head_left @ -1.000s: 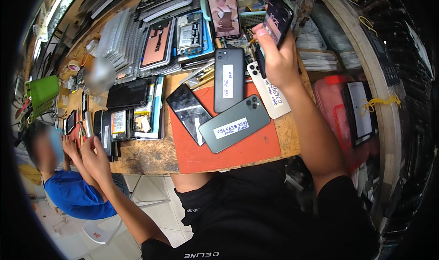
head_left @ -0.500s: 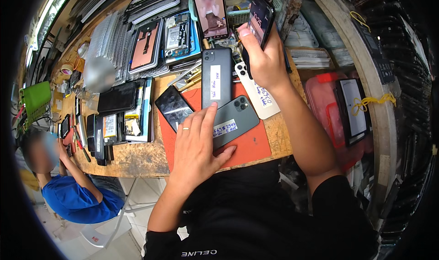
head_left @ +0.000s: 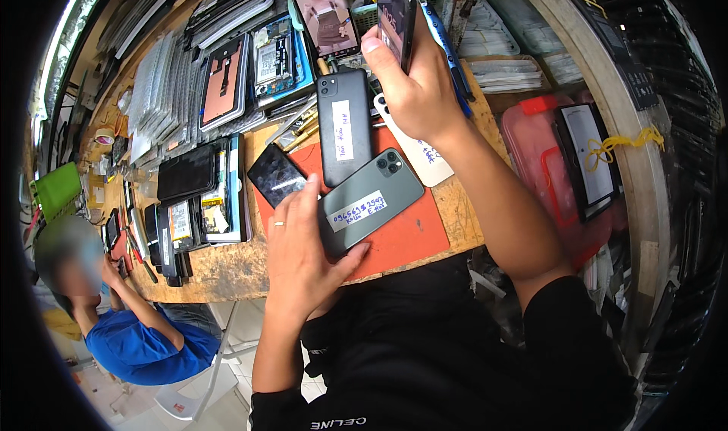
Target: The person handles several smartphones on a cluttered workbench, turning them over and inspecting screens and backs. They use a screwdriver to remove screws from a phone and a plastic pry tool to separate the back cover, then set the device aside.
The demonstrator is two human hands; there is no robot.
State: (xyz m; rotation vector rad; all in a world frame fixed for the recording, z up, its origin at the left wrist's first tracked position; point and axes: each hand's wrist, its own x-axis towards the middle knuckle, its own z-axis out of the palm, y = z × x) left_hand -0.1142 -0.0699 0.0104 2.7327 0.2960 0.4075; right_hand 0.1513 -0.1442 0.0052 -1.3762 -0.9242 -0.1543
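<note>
My right hand [head_left: 421, 89] is raised above the back of the bench, wrapped round a dark smartphone [head_left: 393, 25] with a lit screen. My left hand [head_left: 296, 245] rests with thumb and fingers apart at the near left end of a dark green phone [head_left: 383, 192], which lies face down on the orange-red mat [head_left: 413, 237] with a handwritten label on its back. Just beyond it lies a black phone [head_left: 327, 139] with a white label. Partly under my right forearm sits a white phone [head_left: 428, 165]. A small dark phone [head_left: 277, 174], screen up, is near my left fingertips.
A phone with a lit screen [head_left: 326, 17] stands at the back. Stacked bubble-wrapped parts [head_left: 163, 101] and opened devices [head_left: 274, 63] crowd the left. A person in a blue shirt [head_left: 152, 347] sits at lower left. A red case [head_left: 542, 177] is right of the bench [head_left: 220, 268].
My left hand has slid left off the green phone's label, uncovering more of it. The right hand's phone has turned more edge-on. The whole view has shifted slightly.
</note>
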